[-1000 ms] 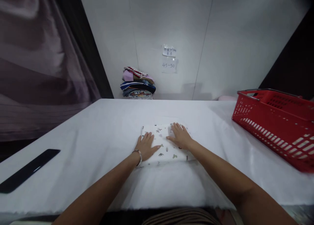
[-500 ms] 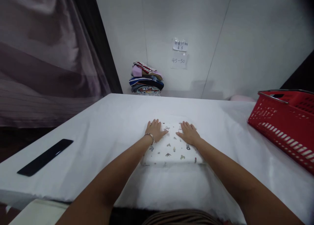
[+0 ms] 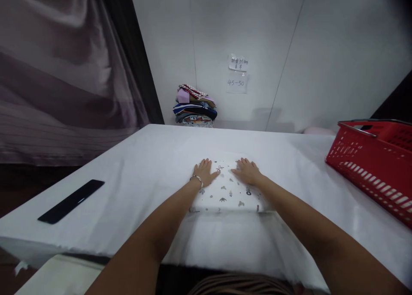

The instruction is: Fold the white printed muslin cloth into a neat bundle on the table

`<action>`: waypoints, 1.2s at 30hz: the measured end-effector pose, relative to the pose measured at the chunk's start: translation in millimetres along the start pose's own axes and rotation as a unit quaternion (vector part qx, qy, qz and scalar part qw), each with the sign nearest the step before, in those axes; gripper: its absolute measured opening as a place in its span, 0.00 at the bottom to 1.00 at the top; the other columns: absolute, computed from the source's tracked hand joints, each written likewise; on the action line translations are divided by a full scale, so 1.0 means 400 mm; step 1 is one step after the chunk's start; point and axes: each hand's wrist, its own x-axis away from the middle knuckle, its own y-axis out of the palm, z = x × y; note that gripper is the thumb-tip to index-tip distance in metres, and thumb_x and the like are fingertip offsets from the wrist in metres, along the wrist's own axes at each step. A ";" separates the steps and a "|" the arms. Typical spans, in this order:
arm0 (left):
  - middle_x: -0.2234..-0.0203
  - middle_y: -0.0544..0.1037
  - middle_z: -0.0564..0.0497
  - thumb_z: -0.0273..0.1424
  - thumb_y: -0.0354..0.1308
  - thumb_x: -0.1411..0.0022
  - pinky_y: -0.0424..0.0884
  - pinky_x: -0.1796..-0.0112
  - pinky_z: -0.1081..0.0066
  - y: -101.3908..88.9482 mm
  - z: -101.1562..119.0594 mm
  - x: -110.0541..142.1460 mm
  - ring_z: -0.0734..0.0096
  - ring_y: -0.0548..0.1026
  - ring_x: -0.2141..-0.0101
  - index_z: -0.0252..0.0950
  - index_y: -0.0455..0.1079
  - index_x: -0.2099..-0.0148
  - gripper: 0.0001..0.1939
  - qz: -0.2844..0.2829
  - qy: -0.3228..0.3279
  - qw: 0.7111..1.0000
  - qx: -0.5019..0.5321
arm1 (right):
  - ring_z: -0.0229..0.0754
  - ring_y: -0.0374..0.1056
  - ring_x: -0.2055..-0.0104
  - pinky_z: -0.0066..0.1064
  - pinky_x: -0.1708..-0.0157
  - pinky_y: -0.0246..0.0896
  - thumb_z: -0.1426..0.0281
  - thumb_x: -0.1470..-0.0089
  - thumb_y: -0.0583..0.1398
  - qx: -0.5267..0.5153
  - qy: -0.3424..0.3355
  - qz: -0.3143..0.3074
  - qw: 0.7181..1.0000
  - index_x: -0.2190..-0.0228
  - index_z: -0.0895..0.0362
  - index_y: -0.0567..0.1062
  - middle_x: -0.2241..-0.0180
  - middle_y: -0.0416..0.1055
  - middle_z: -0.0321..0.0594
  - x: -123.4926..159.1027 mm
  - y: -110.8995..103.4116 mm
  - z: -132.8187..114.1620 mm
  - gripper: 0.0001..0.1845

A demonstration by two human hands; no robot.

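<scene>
A folded white cloth (image 3: 230, 196) with small scattered prints lies near the front edge of the white-covered table (image 3: 144, 166). Flat on its far left part rests my left hand (image 3: 204, 173), fingers stretched out and a bracelet at the wrist. My right hand (image 3: 247, 171) lies palm down on the far right part, its fingers spread as well. Both thumbs point inward across the fabric, with a gap between them. Neither hand grips the cloth.
On the table's left lies a flat black object (image 3: 71, 201). A red plastic basket (image 3: 370, 162) with a metal handle stands at the right. Behind the table rises a stack of folded fabrics (image 3: 195, 108) by the wall, below paper notes (image 3: 236, 84). Purple drapery (image 3: 64, 72) hangs at left.
My view has shifted slightly, so the table items appear a little farther right. Both hands stay flat on the cloth in nearly the same places.
</scene>
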 end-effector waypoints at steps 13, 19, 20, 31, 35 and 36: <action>0.34 0.39 0.46 0.58 0.32 0.43 0.43 0.41 0.49 -0.063 0.017 0.010 0.58 0.37 0.36 0.37 0.41 0.33 0.43 -0.043 -0.022 0.999 0.023 | 0.50 0.31 0.33 0.48 0.39 0.29 0.46 0.44 0.37 0.006 0.026 -0.005 1.000 0.37 0.60 0.46 0.34 0.37 0.47 0.030 -0.030 -0.005 0.42; 0.34 0.39 0.46 0.58 0.33 0.42 0.42 0.40 0.50 -0.054 -0.023 0.142 0.57 0.37 0.36 0.36 0.43 0.33 0.42 -0.025 0.012 0.999 0.034 | 0.50 0.30 0.33 0.49 0.39 0.28 0.45 0.44 0.37 0.003 0.009 0.003 1.000 0.37 0.58 0.46 0.34 0.38 0.45 0.172 -0.014 0.031 0.42; 0.34 0.39 0.47 0.57 0.33 0.41 0.42 0.41 0.50 -0.039 -0.029 0.166 0.57 0.38 0.36 0.37 0.42 0.33 0.41 -0.030 0.010 0.999 0.036 | 0.50 0.31 0.33 0.49 0.39 0.30 0.45 0.44 0.37 -0.002 0.012 0.001 1.000 0.38 0.58 0.47 0.35 0.39 0.45 0.192 -0.002 0.040 0.42; 0.35 0.46 0.51 0.48 0.35 0.36 0.46 0.40 0.59 -0.020 -0.036 0.216 0.63 0.48 0.37 0.39 0.48 0.35 0.32 0.006 -0.040 0.986 0.159 | 0.47 0.32 0.33 0.42 0.37 0.36 0.47 0.44 0.41 -0.157 0.024 0.048 0.986 0.39 0.63 0.51 0.35 0.38 0.46 0.217 0.036 0.089 0.41; 0.42 0.64 0.46 0.45 0.32 0.34 0.61 0.47 0.68 -0.041 -0.055 0.269 0.66 0.65 0.45 0.34 0.54 0.38 0.30 0.051 -0.102 0.976 0.185 | 0.50 0.49 0.37 0.39 0.41 0.49 0.45 0.47 0.48 -0.297 0.138 0.097 0.940 0.39 0.59 0.53 0.37 0.50 0.46 0.277 0.031 0.110 0.43; 0.47 0.70 0.45 0.45 0.34 0.34 0.63 0.49 0.68 -0.044 -0.056 0.282 0.65 0.69 0.49 0.34 0.57 0.39 0.29 0.056 -0.123 0.971 0.199 | 0.51 0.54 0.40 0.38 0.43 0.53 0.46 0.48 0.50 -0.320 0.157 0.096 0.929 0.39 0.58 0.54 0.39 0.54 0.46 0.292 0.030 0.112 0.43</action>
